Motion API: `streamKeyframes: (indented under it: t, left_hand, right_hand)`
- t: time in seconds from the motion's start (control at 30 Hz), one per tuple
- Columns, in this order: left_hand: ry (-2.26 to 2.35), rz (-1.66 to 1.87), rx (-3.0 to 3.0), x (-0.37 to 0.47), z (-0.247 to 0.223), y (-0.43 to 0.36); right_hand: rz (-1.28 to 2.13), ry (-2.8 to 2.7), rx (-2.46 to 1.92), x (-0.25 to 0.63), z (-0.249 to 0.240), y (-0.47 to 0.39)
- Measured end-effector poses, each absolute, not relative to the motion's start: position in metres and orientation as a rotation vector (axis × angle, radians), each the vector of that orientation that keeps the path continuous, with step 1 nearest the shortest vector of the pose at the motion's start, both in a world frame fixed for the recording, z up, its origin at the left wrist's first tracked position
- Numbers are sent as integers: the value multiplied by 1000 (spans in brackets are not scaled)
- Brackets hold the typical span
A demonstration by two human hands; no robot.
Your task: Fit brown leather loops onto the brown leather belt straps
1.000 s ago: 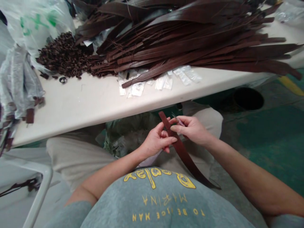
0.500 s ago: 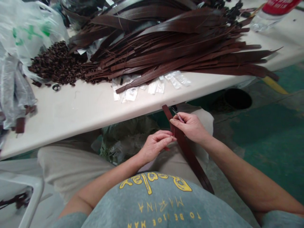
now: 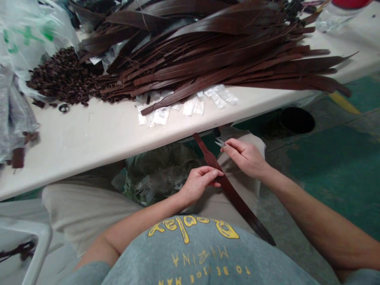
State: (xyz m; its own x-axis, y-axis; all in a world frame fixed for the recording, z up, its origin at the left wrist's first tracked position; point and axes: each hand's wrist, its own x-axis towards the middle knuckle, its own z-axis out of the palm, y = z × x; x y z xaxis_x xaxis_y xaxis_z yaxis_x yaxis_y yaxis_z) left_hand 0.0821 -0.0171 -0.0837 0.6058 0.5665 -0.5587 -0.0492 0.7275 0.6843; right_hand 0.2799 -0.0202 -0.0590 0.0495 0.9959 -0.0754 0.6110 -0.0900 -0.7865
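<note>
A brown leather strap (image 3: pixel 237 198) runs from just below the table edge down across my lap. My left hand (image 3: pixel 202 181) pinches the strap near its upper part, thumb and fingers pressed together at its edge. To the right of the strap, my right hand (image 3: pixel 245 156) grips a small pair of metal snips (image 3: pixel 220 143), whose pointed blades are apart and face the strap without touching it. Loose thread seems to lie on the strap just above my left fingertips, too fine to make out clearly.
On the white table (image 3: pixel 97 138) lie a large heap of brown straps (image 3: pixel 208 51), a pile of small brown loops (image 3: pixel 65 77), small clear packets (image 3: pixel 162 115) and a bottle (image 3: pixel 338 18). A dark round bin (image 3: pixel 297 120) stands on the floor at right.
My right hand has moved right, off the strap, and the snips' blades now show spread. The strap's upper end has shifted left. My left hand has moved slightly right along with the strap.
</note>
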Motion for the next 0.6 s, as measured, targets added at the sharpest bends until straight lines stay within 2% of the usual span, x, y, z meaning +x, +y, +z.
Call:
streamKeyframes:
  t: [0.17, 0.6]
  left_hand:
    - [873, 378, 762, 80, -80, -14]
    - [848, 341, 897, 78, -74, -12]
  right_hand:
    - [387, -2130, -1822, 296, -61, -45]
    - [58, -2395, -1701, 288, -57, -63]
